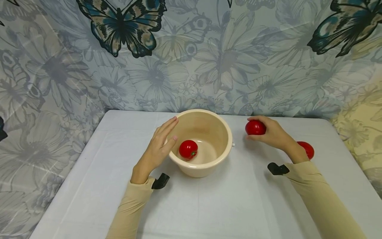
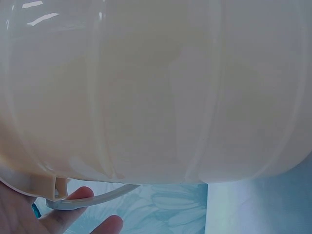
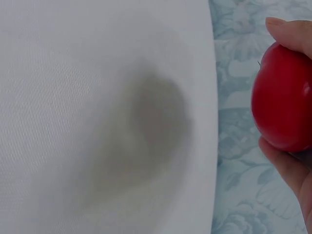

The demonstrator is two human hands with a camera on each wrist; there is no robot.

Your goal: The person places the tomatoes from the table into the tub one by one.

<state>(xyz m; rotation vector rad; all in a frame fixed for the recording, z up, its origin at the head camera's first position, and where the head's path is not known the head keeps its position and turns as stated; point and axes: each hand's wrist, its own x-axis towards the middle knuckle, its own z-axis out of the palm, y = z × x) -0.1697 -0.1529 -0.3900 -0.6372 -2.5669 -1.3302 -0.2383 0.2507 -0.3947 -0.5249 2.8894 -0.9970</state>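
Note:
A cream plastic bucket point(image 1: 200, 171) stands on the white table, with one red tomato point(image 1: 188, 149) lying inside. My left hand point(image 1: 156, 149) rests against the bucket's left rim, its fingers fairly straight. In the left wrist view the bucket's ribbed side point(image 2: 151, 92) fills most of the picture, and fingers point(image 2: 82, 194) show by its grey handle point(image 2: 100, 199). To the right of the bucket, my right hand point(image 1: 273, 134) holds another red tomato point(image 1: 255, 127) between thumb and fingers. That tomato point(image 3: 283, 100) is raised above the table in the right wrist view.
A third red tomato point(image 1: 306, 149) lies on the table point(image 1: 226, 205), partly hidden behind my right wrist. Cloth with flowers and butterflies point(image 1: 185, 73) hangs behind the table's far edge and along its left side.

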